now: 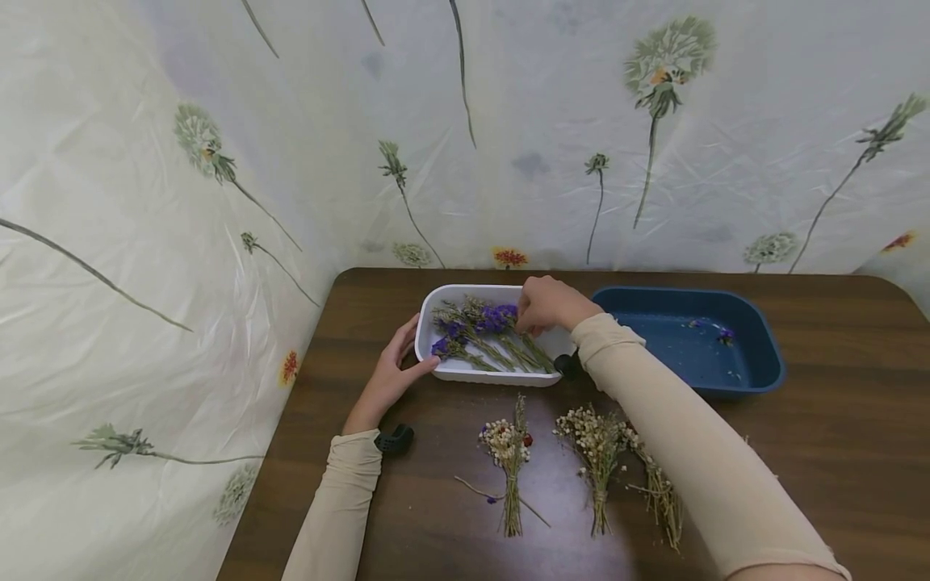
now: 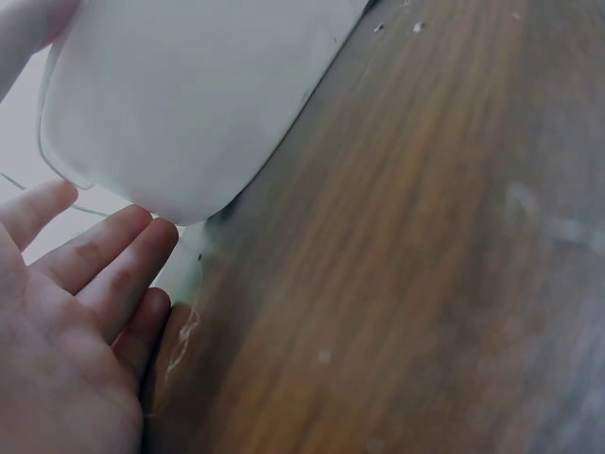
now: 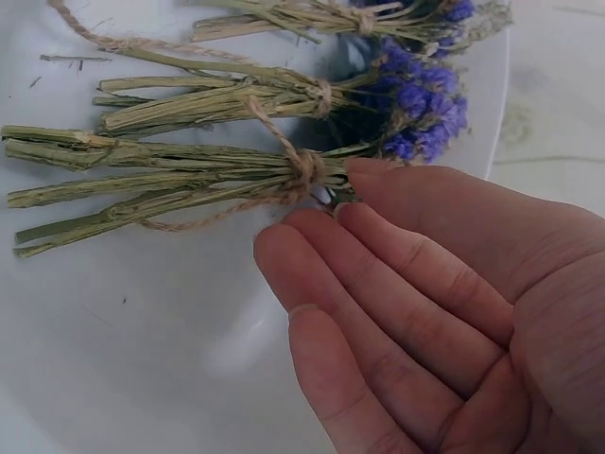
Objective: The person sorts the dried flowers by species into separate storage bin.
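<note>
Several tied bundles of purple dried flowers lie in the white tray, their stems bound with twine. My right hand is inside the tray. In the right wrist view, its thumb and forefinger pinch the nearest flower bundle beside its twine knot, just below the blooms; the other fingers are loosely bent. My left hand steadies the tray's left front corner, thumb along the front and fingers at the side. Seen from the left wrist, those fingers are nearly straight, their tips against the tray wall.
A blue tray with a few purple petals stands to the right. Nearer me lie bundles of pale dried flowers, with another partly hidden under my right sleeve. A loose stem crosses the table. Patterned sheeting hangs behind.
</note>
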Demonstrator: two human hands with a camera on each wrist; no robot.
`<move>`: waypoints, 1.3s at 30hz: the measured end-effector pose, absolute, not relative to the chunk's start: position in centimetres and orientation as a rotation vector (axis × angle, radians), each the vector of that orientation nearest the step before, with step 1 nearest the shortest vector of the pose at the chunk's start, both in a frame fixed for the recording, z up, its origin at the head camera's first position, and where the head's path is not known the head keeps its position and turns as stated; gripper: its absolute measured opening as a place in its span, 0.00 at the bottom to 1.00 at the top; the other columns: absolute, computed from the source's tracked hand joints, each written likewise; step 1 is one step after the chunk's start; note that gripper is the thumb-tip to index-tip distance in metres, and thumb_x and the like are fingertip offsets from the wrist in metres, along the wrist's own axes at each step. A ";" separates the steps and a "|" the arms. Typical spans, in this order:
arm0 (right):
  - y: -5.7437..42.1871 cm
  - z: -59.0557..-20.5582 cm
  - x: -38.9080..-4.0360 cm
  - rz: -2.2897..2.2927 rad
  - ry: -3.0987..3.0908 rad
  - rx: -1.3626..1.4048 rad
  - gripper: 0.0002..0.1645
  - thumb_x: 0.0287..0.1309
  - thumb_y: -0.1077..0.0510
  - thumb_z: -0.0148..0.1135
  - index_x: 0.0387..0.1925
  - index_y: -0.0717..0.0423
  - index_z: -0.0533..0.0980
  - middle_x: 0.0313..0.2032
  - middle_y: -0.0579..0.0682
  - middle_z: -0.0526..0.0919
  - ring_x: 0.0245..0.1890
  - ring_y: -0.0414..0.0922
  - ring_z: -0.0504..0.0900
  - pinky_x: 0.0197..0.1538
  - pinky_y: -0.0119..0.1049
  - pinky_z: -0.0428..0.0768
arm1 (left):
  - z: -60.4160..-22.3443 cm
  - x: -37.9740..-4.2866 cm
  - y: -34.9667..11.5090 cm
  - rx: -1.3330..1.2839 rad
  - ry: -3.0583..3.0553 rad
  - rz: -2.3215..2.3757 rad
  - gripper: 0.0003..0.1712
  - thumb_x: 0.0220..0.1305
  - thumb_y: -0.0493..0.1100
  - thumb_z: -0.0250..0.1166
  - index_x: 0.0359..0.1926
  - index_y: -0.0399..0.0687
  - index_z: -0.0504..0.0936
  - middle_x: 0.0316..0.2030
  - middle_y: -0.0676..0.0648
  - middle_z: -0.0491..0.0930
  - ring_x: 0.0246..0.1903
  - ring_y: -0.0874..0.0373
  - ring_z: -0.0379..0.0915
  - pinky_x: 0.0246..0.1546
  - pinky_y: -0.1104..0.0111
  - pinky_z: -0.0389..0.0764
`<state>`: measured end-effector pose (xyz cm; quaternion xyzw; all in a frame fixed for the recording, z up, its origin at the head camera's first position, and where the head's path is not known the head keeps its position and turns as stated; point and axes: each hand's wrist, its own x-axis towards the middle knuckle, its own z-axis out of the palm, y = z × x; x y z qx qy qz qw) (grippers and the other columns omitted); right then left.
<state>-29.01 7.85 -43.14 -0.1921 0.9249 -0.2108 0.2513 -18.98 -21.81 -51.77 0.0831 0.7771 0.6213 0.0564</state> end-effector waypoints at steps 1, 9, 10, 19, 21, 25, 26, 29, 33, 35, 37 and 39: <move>7.9 -43.1 -29.0 -0.584 2.515 -0.520 0.08 0.62 0.57 0.72 0.33 0.59 0.89 0.32 0.56 0.91 0.35 0.53 0.91 0.37 0.39 0.86 | -52.2 -19.2 -21.9 0.249 2.360 1.883 0.48 0.66 0.36 0.70 0.81 0.50 0.56 0.78 0.38 0.61 0.78 0.41 0.57 0.79 0.45 0.57; 9.1 -42.7 -28.7 -0.666 2.519 -0.537 0.10 0.62 0.54 0.72 0.36 0.58 0.88 0.36 0.56 0.91 0.38 0.53 0.90 0.41 0.43 0.87 | -54.1 -19.8 -22.2 0.249 2.393 1.883 0.48 0.67 0.38 0.70 0.81 0.58 0.56 0.79 0.43 0.61 0.78 0.45 0.57 0.80 0.46 0.57; 9.2 -42.6 -28.6 -0.671 2.524 -0.542 0.10 0.62 0.54 0.71 0.36 0.58 0.88 0.36 0.56 0.91 0.38 0.53 0.90 0.41 0.43 0.87 | -54.1 -19.8 -22.2 0.254 2.397 1.884 0.48 0.67 0.39 0.71 0.81 0.59 0.57 0.78 0.43 0.62 0.78 0.45 0.57 0.80 0.47 0.57; 10.5 -41.2 -27.9 -0.783 2.537 -0.580 0.10 0.66 0.55 0.67 0.40 0.58 0.88 0.39 0.59 0.91 0.39 0.56 0.89 0.41 0.43 0.88 | -54.1 -19.7 -22.2 0.279 2.426 1.875 0.47 0.66 0.42 0.72 0.80 0.64 0.59 0.77 0.46 0.65 0.77 0.47 0.60 0.79 0.46 0.59; 10.9 -41.0 -27.7 -0.811 2.542 -0.578 0.10 0.66 0.55 0.67 0.40 0.57 0.88 0.39 0.59 0.91 0.39 0.55 0.89 0.41 0.43 0.87 | -54.1 -19.7 -22.2 0.278 2.427 1.872 0.47 0.66 0.42 0.72 0.80 0.65 0.58 0.77 0.46 0.65 0.77 0.47 0.60 0.79 0.47 0.60; 11.5 -40.4 -27.0 -0.846 2.572 -0.592 0.09 0.66 0.56 0.68 0.39 0.56 0.88 0.38 0.58 0.92 0.36 0.50 0.90 0.40 0.45 0.86 | -54.1 -19.7 -22.2 0.282 2.427 1.877 0.48 0.66 0.42 0.72 0.80 0.65 0.58 0.77 0.46 0.65 0.77 0.47 0.60 0.79 0.47 0.59; 11.7 -40.3 -26.8 -0.852 2.581 -0.593 0.09 0.65 0.56 0.68 0.38 0.56 0.88 0.37 0.57 0.92 0.35 0.49 0.89 0.40 0.45 0.86 | -54.1 -19.7 -22.2 0.282 2.425 1.879 0.48 0.66 0.42 0.72 0.80 0.64 0.58 0.77 0.46 0.65 0.77 0.47 0.60 0.79 0.47 0.59; 12.3 -40.1 -26.2 -0.876 2.600 -0.576 0.09 0.66 0.54 0.69 0.38 0.56 0.88 0.35 0.55 0.92 0.33 0.45 0.89 0.43 0.47 0.86 | -54.0 -19.8 -22.2 0.281 2.419 1.876 0.48 0.66 0.40 0.72 0.80 0.62 0.58 0.77 0.45 0.65 0.77 0.47 0.60 0.79 0.47 0.59; 13.3 -40.1 -25.4 -0.907 2.608 -0.532 0.10 0.66 0.53 0.69 0.40 0.55 0.88 0.37 0.55 0.92 0.36 0.46 0.89 0.45 0.48 0.86 | -53.9 -19.7 -22.2 0.268 2.403 1.878 0.48 0.67 0.40 0.71 0.81 0.59 0.57 0.78 0.43 0.63 0.77 0.45 0.59 0.79 0.47 0.58; 13.8 -40.2 -25.0 -0.928 2.611 -0.518 0.10 0.66 0.53 0.69 0.41 0.54 0.88 0.39 0.55 0.92 0.38 0.48 0.90 0.45 0.48 0.87 | -53.8 -19.7 -22.2 0.265 2.396 1.886 0.48 0.67 0.39 0.71 0.81 0.59 0.57 0.78 0.43 0.63 0.77 0.45 0.58 0.80 0.47 0.57; 14.3 -40.2 -24.6 -0.942 2.628 -0.516 0.10 0.66 0.52 0.69 0.42 0.53 0.88 0.40 0.54 0.92 0.39 0.48 0.90 0.45 0.49 0.87 | -53.8 -19.6 -22.2 0.267 2.396 1.893 0.48 0.67 0.40 0.71 0.81 0.59 0.57 0.78 0.42 0.63 0.77 0.44 0.58 0.80 0.46 0.57; 14.8 -40.3 -24.2 -0.949 2.652 -0.512 0.10 0.66 0.52 0.69 0.42 0.53 0.88 0.39 0.53 0.92 0.40 0.48 0.90 0.46 0.50 0.87 | -53.8 -19.6 -22.2 0.271 2.398 1.894 0.48 0.67 0.40 0.71 0.81 0.59 0.57 0.77 0.43 0.63 0.77 0.45 0.59 0.80 0.47 0.57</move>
